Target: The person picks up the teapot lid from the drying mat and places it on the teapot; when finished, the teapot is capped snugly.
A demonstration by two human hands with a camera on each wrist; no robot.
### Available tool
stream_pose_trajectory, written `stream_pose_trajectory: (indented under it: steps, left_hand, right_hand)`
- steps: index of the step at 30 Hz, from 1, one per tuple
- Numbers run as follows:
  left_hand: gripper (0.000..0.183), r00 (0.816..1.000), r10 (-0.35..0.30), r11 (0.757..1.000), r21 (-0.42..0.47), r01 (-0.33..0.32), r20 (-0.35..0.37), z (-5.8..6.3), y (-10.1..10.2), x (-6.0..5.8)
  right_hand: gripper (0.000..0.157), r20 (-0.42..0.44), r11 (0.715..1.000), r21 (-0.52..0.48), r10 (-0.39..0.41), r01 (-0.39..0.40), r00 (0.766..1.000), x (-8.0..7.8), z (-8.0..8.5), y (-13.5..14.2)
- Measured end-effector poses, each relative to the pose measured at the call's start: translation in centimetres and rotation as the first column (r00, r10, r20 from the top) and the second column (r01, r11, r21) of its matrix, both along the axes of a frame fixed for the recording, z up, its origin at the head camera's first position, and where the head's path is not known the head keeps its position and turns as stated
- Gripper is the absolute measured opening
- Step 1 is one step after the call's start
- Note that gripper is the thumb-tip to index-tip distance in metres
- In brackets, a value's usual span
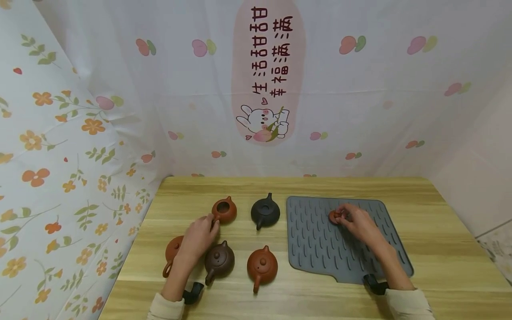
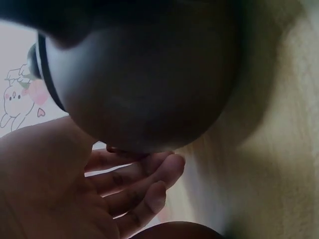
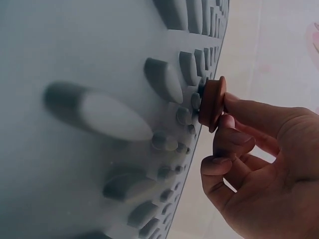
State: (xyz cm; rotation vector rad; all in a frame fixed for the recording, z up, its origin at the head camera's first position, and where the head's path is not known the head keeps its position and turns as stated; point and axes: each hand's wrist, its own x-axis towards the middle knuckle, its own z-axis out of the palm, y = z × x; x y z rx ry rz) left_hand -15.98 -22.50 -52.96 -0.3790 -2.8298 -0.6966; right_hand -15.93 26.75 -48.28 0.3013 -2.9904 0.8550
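My right hand pinches a small reddish-brown teapot lid by its top, with its underside against or just off the ribbed grey mat. In the head view, my left hand grips the handle of an orange-brown teapot whose round mouth is uncovered. A dark brown lidded teapot sits close to the left wrist and blocks much of the left wrist view, hiding the fingertips' contact. Under the left forearm, another orange-brown teapot is partly covered.
To the right of the uncovered teapot stands a black teapot. A lidded orange-brown teapot is nearer the front, left of the mat. All rest on a wooden table, with a printed curtain behind and at the left.
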Motion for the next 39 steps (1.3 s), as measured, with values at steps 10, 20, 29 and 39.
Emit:
stream_pose_trajectory:
  steps: [10,20,29,39]
  left_hand:
    - [0.014,0.996,0.072,0.997,-0.034,-0.071,0.053,5.0,2.2,1.9]
    - [0.012,0.994,0.091,0.996,-0.02,-0.09,0.055,4.9,2.4,1.9]
    - [0.012,0.996,0.09,0.996,-0.028,-0.089,0.025,5.0,2.4,1.9]
    - [0.013,0.996,0.064,0.998,0.002,-0.064,-0.055,3.6,2.1,1.6]
  right_hand:
    - [0.014,-0.032,0.999,0.014,0.04,-0.04,0.999,0.0,0.0,-0.2]
    - [0.014,-0.052,0.998,0.006,0.063,-0.063,0.997,-0.1,0.8,-2.2]
    - [0.009,-0.067,0.99,-0.044,0.132,-0.135,0.989,-0.6,1.8,-5.0]
    - [0.008,-0.075,0.977,-0.08,0.193,-0.199,0.978,-1.1,3.0,-8.5]
